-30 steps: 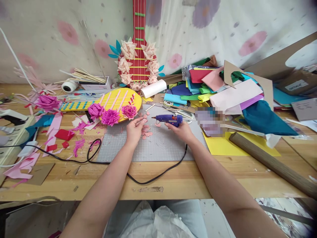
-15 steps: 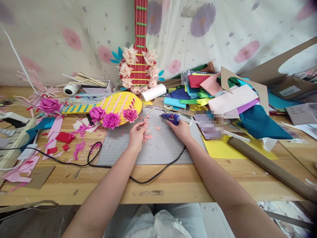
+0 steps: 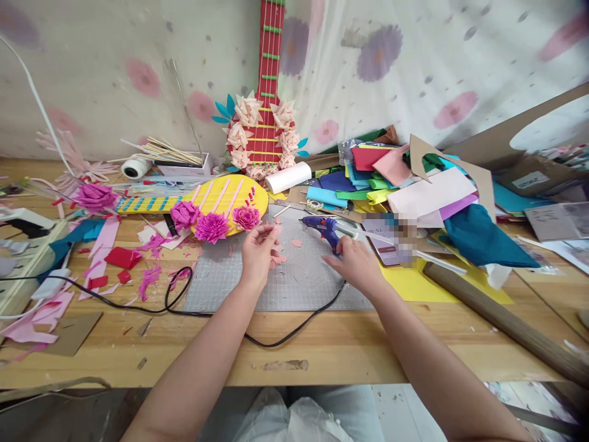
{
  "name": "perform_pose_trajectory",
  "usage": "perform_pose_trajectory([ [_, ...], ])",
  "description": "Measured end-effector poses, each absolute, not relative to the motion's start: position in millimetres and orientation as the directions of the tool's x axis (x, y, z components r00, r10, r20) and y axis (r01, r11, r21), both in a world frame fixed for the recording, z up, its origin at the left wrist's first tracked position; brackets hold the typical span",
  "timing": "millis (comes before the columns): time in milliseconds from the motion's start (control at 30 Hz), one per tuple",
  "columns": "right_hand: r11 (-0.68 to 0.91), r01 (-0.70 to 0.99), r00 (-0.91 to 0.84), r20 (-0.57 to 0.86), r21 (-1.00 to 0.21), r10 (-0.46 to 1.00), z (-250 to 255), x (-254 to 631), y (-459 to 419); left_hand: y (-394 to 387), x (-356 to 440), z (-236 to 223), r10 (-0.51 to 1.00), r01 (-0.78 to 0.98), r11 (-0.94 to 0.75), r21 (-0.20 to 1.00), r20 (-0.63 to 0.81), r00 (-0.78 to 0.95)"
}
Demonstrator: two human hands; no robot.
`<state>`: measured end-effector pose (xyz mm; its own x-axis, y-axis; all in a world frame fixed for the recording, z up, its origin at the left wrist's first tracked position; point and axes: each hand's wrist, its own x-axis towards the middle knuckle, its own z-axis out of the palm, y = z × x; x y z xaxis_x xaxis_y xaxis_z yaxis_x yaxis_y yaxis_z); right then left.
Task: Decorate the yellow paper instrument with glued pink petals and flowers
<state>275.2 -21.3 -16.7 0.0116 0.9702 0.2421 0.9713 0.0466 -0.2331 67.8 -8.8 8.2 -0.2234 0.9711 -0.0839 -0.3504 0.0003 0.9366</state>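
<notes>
My left hand (image 3: pixel 259 255) is over the grey cutting mat (image 3: pixel 221 288), thumb and fingertips pinched together. Whatever is between them is too small to make out. Small pink petal-shaped pieces (image 3: pixel 278 260) lie beside and partly behind it, and a single pink piece (image 3: pixel 297 243) is farther right. A blue glue gun (image 3: pixel 321 224) rests on the mat, its nozzle toward the left. At its handle is my right hand (image 3: pixel 353 263), fingers apart and thumb stretched out, not wrapped around the gun.
A yellow paper-craft guitar (image 3: pixel 221 196) with magenta flowers lies behind my left hand. Behind it stands a red guitar (image 3: pixel 264 138) with pale flowers. Coloured paper (image 3: pixel 368 169) is piled at right, near a phone (image 3: pixel 386 245). A black cord (image 3: pixel 294 328) loops across the front.
My right hand has come off the glue gun's grip and drawn back toward the lower right, leaving the gun on the mat. My left hand stays pinched in nearly the same place.
</notes>
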Motion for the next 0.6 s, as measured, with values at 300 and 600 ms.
perform_pose_trajectory([
  [300, 0.525, 0.671, -0.324, 0.43, -0.524, 0.843, 23, 175, 11, 11, -18, 60, 0.946, -0.16, -0.056, 0.986, 0.002, -0.323],
  [600, 0.631, 0.666, -0.401, 0.523, -0.397, 0.752, 15, 89, 54, 29, -59, 63, 0.942, 0.064, 0.082, 0.995, -0.057, -0.331],
])
